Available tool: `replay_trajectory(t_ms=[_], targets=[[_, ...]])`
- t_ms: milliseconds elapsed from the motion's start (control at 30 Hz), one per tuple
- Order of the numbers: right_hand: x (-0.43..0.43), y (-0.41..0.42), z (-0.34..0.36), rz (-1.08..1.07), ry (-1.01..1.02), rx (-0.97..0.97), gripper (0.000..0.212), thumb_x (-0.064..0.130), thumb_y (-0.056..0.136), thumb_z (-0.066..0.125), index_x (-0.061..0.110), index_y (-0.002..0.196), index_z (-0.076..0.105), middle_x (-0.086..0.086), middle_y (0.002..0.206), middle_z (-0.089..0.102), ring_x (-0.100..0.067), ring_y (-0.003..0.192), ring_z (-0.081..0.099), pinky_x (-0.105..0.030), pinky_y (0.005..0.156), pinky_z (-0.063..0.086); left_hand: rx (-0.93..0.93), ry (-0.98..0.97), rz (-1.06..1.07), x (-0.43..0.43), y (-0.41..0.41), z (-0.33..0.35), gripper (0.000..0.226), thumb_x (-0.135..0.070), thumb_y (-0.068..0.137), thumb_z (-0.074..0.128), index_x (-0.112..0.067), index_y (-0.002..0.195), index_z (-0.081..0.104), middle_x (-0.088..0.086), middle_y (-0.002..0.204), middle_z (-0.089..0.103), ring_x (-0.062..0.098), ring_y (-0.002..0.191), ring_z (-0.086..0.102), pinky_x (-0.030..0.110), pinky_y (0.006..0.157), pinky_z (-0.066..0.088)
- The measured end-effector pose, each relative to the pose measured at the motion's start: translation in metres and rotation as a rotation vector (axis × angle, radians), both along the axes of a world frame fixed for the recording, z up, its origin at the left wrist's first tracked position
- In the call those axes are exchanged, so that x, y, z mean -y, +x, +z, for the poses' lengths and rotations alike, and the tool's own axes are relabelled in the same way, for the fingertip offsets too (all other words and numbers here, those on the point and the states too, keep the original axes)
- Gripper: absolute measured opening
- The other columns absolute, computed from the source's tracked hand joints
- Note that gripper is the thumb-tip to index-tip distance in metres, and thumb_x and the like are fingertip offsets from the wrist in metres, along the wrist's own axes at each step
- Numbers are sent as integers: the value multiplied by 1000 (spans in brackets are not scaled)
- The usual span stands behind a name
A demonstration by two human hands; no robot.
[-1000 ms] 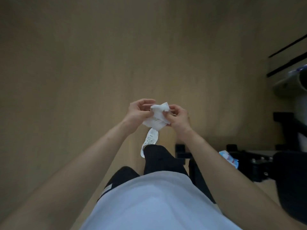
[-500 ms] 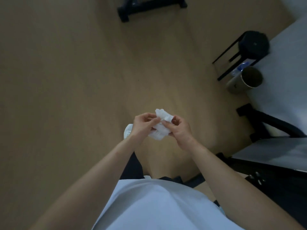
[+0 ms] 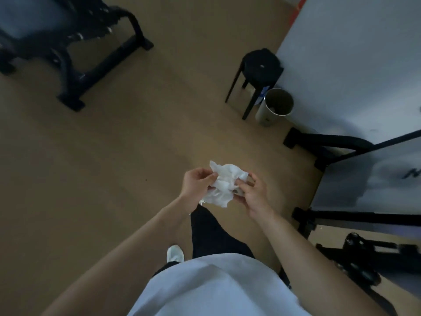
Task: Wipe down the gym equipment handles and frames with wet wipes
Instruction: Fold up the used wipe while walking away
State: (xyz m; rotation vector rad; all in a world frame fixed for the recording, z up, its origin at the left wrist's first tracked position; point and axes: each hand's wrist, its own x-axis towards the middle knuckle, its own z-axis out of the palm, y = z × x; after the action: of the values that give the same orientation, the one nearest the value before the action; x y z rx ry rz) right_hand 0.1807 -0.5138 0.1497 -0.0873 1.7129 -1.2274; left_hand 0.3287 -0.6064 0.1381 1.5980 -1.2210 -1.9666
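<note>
A crumpled white wet wipe [image 3: 222,184] hangs between both hands in front of my chest, above the wooden floor. My left hand [image 3: 197,187] pinches its left side with thumb and fingers. My right hand [image 3: 252,193] pinches its right side, fingers curled round the bunched edge. A black gym machine frame [image 3: 70,65] stands at the far left. Another black frame with a grey panel [image 3: 355,179] stands at the right, close to my right arm.
A black stool [image 3: 259,67] and a metal waste bin [image 3: 276,107] stand against the white wall [image 3: 353,53] at the right. Black equipment parts [image 3: 360,254] lie at the lower right. Open wooden floor [image 3: 102,167] lies between the machines.
The view has tilted up from the bare floor, bringing the left machine, stool and bin into sight. Both hands keep hold of the wipe, which is spread a little wider.
</note>
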Motion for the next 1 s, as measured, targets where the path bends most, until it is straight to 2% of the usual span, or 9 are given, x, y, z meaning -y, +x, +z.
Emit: replay_trajectory(t_ms=[133,233,333,433,567,667,833,933,1000], targets=[[68,-61,0,-50,-59,32,22,-4,94,59,10,107,72,-18,103,75,-31,94,74,-42,73,63,41,12,-40,87,-80,-5,5,-14,87,75,-10,84,75,7,82,78,26,81,75,43,77,63],[111,-107,3,-94,-123,79,15,8,97,62,9,108,72,-18,107,74,-32,98,74,-48,81,62,55,9,-90,142,-140,-3,6,-14,87,74,-8,87,76,10,85,78,30,84,76,47,80,63],[149,-155,16,-120,-189,133,26,21,96,67,6,117,68,-18,115,72,-32,104,72,-51,86,60,79,-4,-129,187,-198,5,9,-14,88,74,-6,91,74,11,88,78,30,86,76,44,79,63],[181,-201,25,-117,-209,76,31,9,91,72,3,120,63,-16,113,73,-31,101,74,-46,81,62,83,3,-168,227,-254,12,9,-12,87,75,-6,92,72,11,89,77,28,85,76,41,75,64],[227,-276,7,-241,-48,-76,30,-6,84,73,1,112,66,-22,109,71,-32,93,74,-37,74,64,74,4,-279,280,-340,-5,12,-15,84,76,-8,93,73,8,90,78,27,88,76,41,77,63],[261,-337,-11,-300,38,-154,29,-5,83,75,-2,110,65,-19,103,70,-30,89,73,-30,66,63,61,-32,-397,317,-411,-18,8,-13,88,74,-8,94,72,6,89,75,19,81,73,28,65,59],[315,-454,-41,-324,188,-253,24,-2,86,72,3,108,66,-10,98,69,-21,85,71,-19,58,57,66,-45,-603,383,-539,-54,3,-12,90,73,-13,92,72,3,89,74,19,85,74,25,66,60],[339,-519,-66,-292,288,-300,16,2,86,73,9,100,68,-7,92,69,-19,83,71,-17,56,56,97,-43,-672,413,-605,-82,11,-12,90,74,-7,100,72,7,96,75,22,89,74,23,64,59],[352,-558,-86,-281,337,-304,13,9,88,73,12,100,68,-4,91,69,-16,83,70,-19,60,57,153,-63,-706,427,-642,-102,15,-15,91,74,-7,104,72,7,99,74,19,87,74,20,62,59]])
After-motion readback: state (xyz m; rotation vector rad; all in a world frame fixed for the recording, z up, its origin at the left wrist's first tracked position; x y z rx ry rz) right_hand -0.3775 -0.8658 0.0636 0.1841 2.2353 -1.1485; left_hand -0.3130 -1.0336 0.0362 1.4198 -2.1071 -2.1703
